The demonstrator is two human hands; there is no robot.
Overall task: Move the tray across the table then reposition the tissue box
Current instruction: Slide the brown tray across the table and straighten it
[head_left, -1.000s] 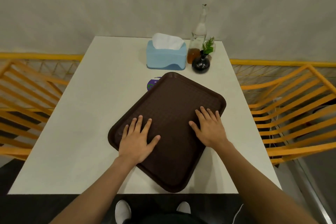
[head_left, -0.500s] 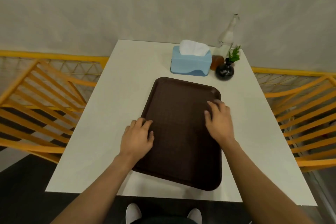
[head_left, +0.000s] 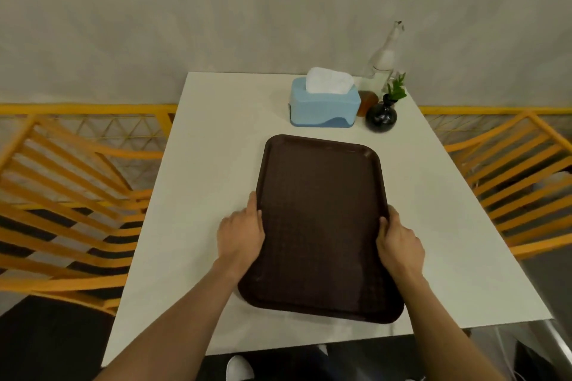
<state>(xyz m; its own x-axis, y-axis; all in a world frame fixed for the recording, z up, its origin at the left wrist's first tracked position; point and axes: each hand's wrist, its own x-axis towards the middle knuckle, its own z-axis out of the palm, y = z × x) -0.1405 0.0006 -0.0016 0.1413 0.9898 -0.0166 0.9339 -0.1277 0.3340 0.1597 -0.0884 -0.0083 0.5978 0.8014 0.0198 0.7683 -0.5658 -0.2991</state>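
Brown tray (head_left: 322, 226) flat on the white surface (head_left: 204, 164), just in front of the blue tissue box (head_left: 325, 107), left hand (head_left: 240, 233) and right hand (head_left: 399, 241) clasped on its long edges; probably stiff, light, slippery, best held mid-edge.

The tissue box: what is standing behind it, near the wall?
Behind the tissue box, to its right, stands a clear glass bottle with a brown base partly hidden by the box. A black vase stands beside it. Anything directly behind the box is covered.
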